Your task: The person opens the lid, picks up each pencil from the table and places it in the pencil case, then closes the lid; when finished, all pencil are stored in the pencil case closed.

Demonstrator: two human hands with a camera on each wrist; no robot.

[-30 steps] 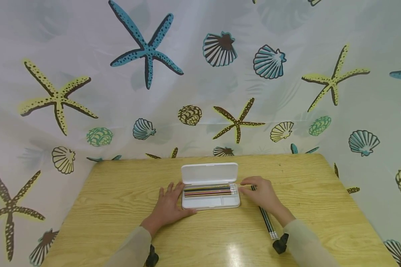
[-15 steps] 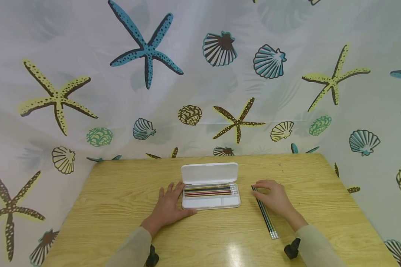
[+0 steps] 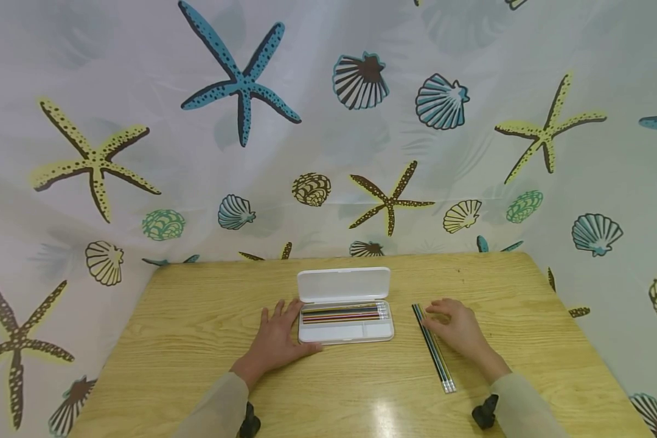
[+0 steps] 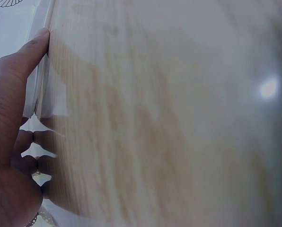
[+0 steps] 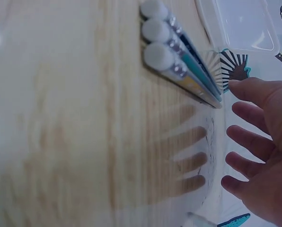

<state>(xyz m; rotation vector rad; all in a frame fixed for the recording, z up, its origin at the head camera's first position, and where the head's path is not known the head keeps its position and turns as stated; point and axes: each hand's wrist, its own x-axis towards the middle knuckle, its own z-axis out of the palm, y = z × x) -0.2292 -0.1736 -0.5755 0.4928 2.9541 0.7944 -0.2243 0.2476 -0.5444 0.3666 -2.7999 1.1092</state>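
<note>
A white pencil case (image 3: 328, 332) lies with its lid (image 3: 344, 285) raised. Several pencils (image 3: 339, 316) fill its rear compartment, eraser ends to the right. My left hand (image 3: 276, 340) rests at the case's left end, fingers spread by the side and thumb stretched along the front edge; in the left wrist view the thumb (image 4: 34, 47) lies against that edge. To the right, three pencils (image 3: 434, 350) lie side by side on the table, white erasers toward me. Beside their far ends is my right hand (image 3: 460, 331), fingers loosely bent, holding nothing in the right wrist view.
The wooden table (image 3: 208, 292) carries the case and the loose pencils. A cloth (image 3: 306, 140) printed with starfish and shells hangs behind it and along both sides. In the case's front part, a low divider (image 3: 364, 330) separates two compartments.
My right hand has moved right, from the case's right end to the far ends of the loose pencils and then just beyond them. My left hand and the case have stayed still.
</note>
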